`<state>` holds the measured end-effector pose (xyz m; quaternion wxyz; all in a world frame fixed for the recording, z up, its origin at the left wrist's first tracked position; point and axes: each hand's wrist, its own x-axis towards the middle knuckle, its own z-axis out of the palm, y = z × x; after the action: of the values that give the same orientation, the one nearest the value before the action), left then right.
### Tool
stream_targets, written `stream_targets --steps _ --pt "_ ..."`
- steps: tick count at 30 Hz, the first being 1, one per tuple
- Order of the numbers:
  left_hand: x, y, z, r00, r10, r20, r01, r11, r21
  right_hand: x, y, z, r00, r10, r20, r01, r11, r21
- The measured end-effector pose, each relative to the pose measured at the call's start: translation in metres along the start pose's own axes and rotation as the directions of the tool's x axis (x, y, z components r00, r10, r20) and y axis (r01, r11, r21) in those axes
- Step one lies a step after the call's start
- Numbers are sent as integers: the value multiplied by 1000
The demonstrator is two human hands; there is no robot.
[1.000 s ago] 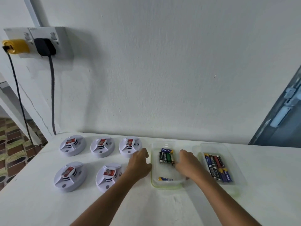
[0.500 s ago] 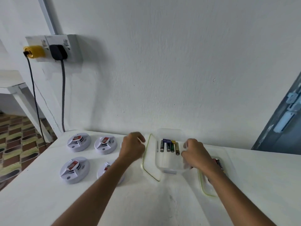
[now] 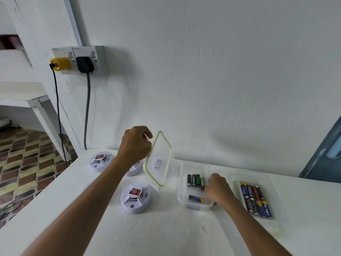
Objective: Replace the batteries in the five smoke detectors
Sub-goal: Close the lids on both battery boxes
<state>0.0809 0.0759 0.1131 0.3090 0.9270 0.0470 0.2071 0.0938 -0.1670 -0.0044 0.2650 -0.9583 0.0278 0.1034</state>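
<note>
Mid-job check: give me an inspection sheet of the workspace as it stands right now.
Surface: white table, bare in front.
Job's things: three smoke detectors in clear view, nearest; others hidden behind the left arm. Open clear container holds five batteries; second container holds more.
Clutter: nothing seen.
Hands: left hand holds the green-rimmed lid tilted up above the table; right hand grips the open container's edge.
Cables: two cables hang from wall plugs.
Surroundings: white wall, patterned floor to the left.
</note>
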Motion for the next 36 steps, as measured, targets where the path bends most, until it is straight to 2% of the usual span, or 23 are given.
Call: stream_targets --steps 3,5,6,7,8,9,10,11,12,13,14,16,18,21,23,25,27,28,30,32,33,35,36 --pt "-2 -3 -2 999 -33 -2 32 996 -84 -4 -2 -1 1000 -13 -24 11 995 -96" --pt "-4 -4 -5 997 -83 -3 80 968 -239 -10 -5 -4 981 -98 -165 55 967 -250" --pt "-5 -3 -7 993 -114 10 110 929 -354 -12 -8 -7 952 -164 -259 101 965 -241" --pt "-5 -4 -7 987 -156 43 157 863 -479 -13 -13 -10 915 -205 -346 174 977 -120" --pt "-6 -5 -4 972 -211 104 231 770 -595 -13 -18 -12 897 -205 -391 262 960 98" --pt "-8 -4 -1 947 -258 194 318 639 -701 -9 -21 -15 914 -167 -371 313 871 378" --pt "-11 -1 4 911 -284 299 406 493 -770 -6 -26 -18 956 -127 -264 275 698 662" --pt "-15 3 12 875 -282 392 477 373 -796 -4 -29 -18 985 -142 -96 151 457 877" --pt "-21 7 22 852 -243 464 523 335 -784 -2 -30 -18 976 -211 58 -13 210 978" --pt "-30 10 33 828 -184 530 560 325 -762 0 -30 -17 940 -299 165 -167 21 986" --pt "-43 18 42 798 -118 590 593 323 -737 0 -32 -15 898 -388 209 -257 -77 963" --pt "-64 28 60 770 -67 634 613 351 -708 -2 -34 -11 833 -521 185 -303 -151 941" --pt "-79 30 78 765 -60 641 587 475 -656 0 -32 -6 822 -551 144 -321 -239 916" --pt "-80 20 82 717 -65 694 673 325 -664 0 -24 -4 844 -525 111 -339 -361 869" --pt "-78 14 75 745 -65 663 614 453 -646 -2 -19 -10 879 -461 122 -332 -408 850" --pt "-68 5 67 745 -188 641 643 459 -613 0 -12 -17 892 -414 183 -353 -384 853" --pt "-51 -2 60 711 -233 663 699 326 -636 2 -7 -26 894 -388 222 -363 -339 868" --pt "-44 -3 54 714 -223 663 698 295 -653 3 -5 -31 904 -352 241 -346 -274 897" --pt "-36 -1 48 739 -180 649 667 329 -669 8 -5 -40 936 -236 261 -287 -84 954" --pt "-35 3 48 767 -165 620 612 476 -632 8 -9 -49 955 -163 249 -226 148 963" --pt "-35 2 51 786 -170 594 579 538 -613 8 -10 -54 957 -142 251 -199 307 931" --pt "-35 0 58 795 -220 565 572 580 -580 5 -7 -65 941 -119 317 -178 621 763" --pt "-35 -3 62 792 -241 561 581 578 -573 4 -4 -71 924 -113 364 -179 715 676"
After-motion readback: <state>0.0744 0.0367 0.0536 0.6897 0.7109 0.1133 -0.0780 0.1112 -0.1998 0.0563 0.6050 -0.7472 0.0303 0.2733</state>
